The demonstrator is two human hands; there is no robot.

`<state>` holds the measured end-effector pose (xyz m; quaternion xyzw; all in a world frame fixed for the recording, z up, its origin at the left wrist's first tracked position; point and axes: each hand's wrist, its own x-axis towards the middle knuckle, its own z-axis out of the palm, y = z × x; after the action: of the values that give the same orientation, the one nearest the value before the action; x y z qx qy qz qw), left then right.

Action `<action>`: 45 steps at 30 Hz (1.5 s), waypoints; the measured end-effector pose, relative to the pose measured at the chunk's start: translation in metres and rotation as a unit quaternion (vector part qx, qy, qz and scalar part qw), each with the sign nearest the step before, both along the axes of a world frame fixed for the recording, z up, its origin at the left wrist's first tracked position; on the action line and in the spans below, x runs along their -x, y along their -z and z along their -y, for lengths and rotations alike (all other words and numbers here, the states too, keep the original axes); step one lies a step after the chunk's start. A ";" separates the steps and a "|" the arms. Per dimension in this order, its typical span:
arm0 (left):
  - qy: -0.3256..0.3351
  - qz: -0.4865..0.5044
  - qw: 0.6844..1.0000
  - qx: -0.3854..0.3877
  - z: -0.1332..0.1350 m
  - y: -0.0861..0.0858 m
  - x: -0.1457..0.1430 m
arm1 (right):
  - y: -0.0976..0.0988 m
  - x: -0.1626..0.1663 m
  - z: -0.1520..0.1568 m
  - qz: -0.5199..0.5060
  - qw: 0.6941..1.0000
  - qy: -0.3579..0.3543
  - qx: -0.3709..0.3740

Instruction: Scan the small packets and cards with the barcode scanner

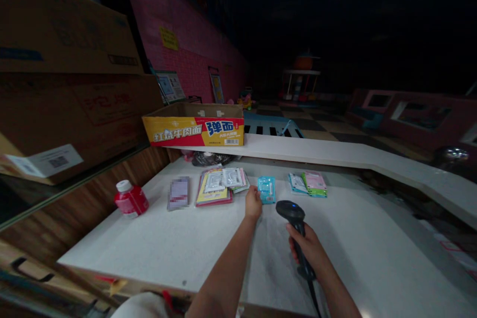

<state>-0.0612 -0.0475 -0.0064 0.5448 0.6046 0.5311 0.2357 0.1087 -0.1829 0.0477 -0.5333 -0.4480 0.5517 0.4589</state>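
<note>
My right hand [307, 248] is wrapped round the handle of a black barcode scanner [290, 210], whose head shows a small blue light. The scanner's cable runs down towards me. With closed fingers, my left hand [254, 203] grips the left edge of a light-blue packet [267, 190] at the middle of the white table. To the left of that hand lies a pile of flat packets [218, 186], yellow, pink and silvery. Right of the blue packet sits a smaller group of blue, green and pink packets [313, 184].
A red bottle [131, 201] with a white cap and a flat, pixelated object [179, 194] are on the table's left. An open yellow-and-red carton [194, 129] rests on the raised white ledge [298, 149] behind. Large brown boxes [70, 114] are stacked at far left.
</note>
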 end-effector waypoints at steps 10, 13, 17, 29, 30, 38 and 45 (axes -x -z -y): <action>-0.004 -0.013 1.000 -0.004 0.002 -0.002 0.001 | -0.005 -0.010 0.007 -0.018 1.000 0.009 0.024; 0.001 0.000 1.000 0.002 0.003 -0.002 0.001 | -0.003 -0.012 0.001 -0.027 0.999 0.026 0.006; 0.010 0.004 1.000 -0.003 0.003 -0.002 0.000 | -0.001 -0.017 -0.021 -0.061 0.997 0.042 -0.006; 0.034 0.037 0.998 -0.028 -0.004 0.007 0.000 | 0.028 -0.034 -0.057 -0.167 0.985 0.028 -0.026; 0.037 0.042 0.998 -0.030 -0.005 0.007 0.000 | 0.029 -0.035 -0.055 -0.181 0.982 0.028 -0.035; 0.054 0.140 0.989 -0.014 0.007 0.011 -0.006 | 0.036 -0.045 -0.056 -0.235 0.971 0.021 -0.029; 0.001 0.205 0.977 -0.055 0.025 -0.026 0.034 | 0.037 -0.045 -0.054 -0.242 0.970 0.023 -0.021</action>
<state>-0.0952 -0.0720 0.0193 0.4373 0.5129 0.6633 0.3252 0.1534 -0.1293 0.0107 -0.3844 -0.3229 0.6436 0.5776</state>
